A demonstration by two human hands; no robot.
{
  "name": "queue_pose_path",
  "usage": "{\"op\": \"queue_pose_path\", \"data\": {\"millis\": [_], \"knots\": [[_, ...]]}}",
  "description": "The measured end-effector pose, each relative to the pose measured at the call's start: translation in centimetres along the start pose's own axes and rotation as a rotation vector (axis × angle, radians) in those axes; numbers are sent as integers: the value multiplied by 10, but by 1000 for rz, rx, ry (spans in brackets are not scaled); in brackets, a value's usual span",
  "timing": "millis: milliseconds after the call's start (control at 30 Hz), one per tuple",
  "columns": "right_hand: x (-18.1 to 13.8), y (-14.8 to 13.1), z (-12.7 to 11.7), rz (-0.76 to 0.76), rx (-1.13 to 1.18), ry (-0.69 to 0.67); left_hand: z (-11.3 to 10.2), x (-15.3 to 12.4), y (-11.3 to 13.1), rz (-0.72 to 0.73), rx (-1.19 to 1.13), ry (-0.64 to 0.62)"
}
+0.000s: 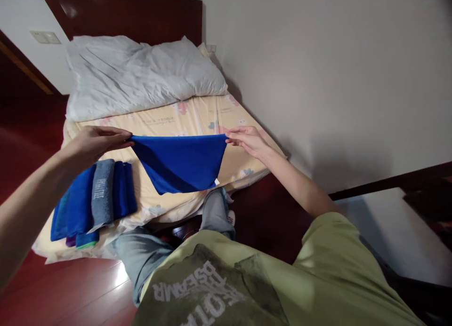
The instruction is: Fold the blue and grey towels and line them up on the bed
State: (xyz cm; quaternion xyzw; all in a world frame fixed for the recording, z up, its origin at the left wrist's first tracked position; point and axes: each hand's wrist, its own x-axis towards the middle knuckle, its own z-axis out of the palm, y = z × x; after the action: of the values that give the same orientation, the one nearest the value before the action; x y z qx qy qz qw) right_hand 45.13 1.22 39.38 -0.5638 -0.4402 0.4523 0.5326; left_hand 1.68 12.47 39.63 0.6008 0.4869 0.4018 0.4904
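A blue towel (180, 161) hangs stretched between my two hands, above the bed. My left hand (102, 140) pinches its upper left corner between thumb and fingers. At the other end, my right hand (245, 140) grips the upper right corner the same way. The top edge is almost straight, and a small white tag shows near the lower right corner. Below my left forearm, folded blue towels (79, 201) lie on the bed, with a rolled grey towel (103, 192) bearing pale lettering among them.
The bed (158, 119) has a yellow patterned sheet. A crumpled white quilt (141, 74) lies against the dark wooden headboard (134, 11). The wall (335, 72) runs along the right side. A white-topped piece of furniture (391, 232) stands at lower right.
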Motion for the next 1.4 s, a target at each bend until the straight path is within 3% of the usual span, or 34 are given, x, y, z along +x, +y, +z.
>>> {"op": "queue_pose_path", "data": {"millis": [133, 233, 367, 500, 600, 700, 833, 933, 1033, 1200, 1400], "knots": [[40, 13, 19, 57, 44, 6, -1, 31, -22, -25, -59, 9], [83, 21, 39, 52, 64, 62, 4, 60, -23, 3, -113, 52], [130, 24, 63, -89, 81, 173, 9, 90, -8, 131, -140, 219], [136, 36, 66, -255, 60, 178, 7, 85, -8, 288, -74, 355], [118, 77, 62, -251, 39, 149, 11, 54, -51, 297, 1, 422], [83, 151, 63, -118, 2, 140, 31, 5, -135, 177, 220, 430], [26, 267, 75, 210, -52, 129, 74, -63, -260, -145, 309, 335], [-9, 328, 81, 392, -71, 196, 98, -97, -319, -376, 292, 319], [-24, 355, 79, 403, -92, 223, 104, -109, -342, -431, 237, 356], [-27, 357, 70, 358, -91, 120, 96, -108, -354, -432, 260, 351], [-30, 360, 60, 382, 9, 109, 91, -119, -366, -276, 178, 363]]}}
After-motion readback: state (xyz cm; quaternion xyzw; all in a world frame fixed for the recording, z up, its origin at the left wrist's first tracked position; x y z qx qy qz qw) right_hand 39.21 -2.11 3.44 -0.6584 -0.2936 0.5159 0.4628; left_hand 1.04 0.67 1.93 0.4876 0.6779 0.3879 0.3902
